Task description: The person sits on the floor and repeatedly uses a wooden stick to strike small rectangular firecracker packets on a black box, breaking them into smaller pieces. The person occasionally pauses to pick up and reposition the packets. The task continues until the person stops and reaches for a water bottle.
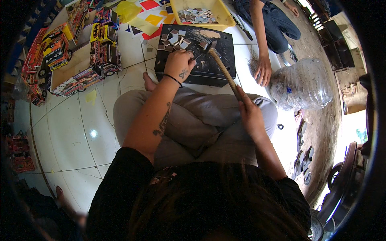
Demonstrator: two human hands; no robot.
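My right hand (250, 114) is closed around the lower handle of a hammer (223, 69). Its wooden handle slants up and left, and the head is over the black block (193, 78) in front of my crossed legs. Above the same block, my left hand (179, 63) has its fingers pinched together close to the hammer head. Whatever lies between those fingertips is too small to make out. Small square pieces (173, 40), brown and pale, are scattered on the block's far left part. A thin, pale brown flat scrap (210, 33) lies toward its far edge.
A yellow basin (225, 20) of similar pieces stands beyond the block. Toy trucks (76, 82) occupy the left, with coloured sheets (154, 19) nearby. At right, another person's hand (263, 70) hangs beside a large clear plastic container (301, 84). Sandals (303, 158) lie farther right.
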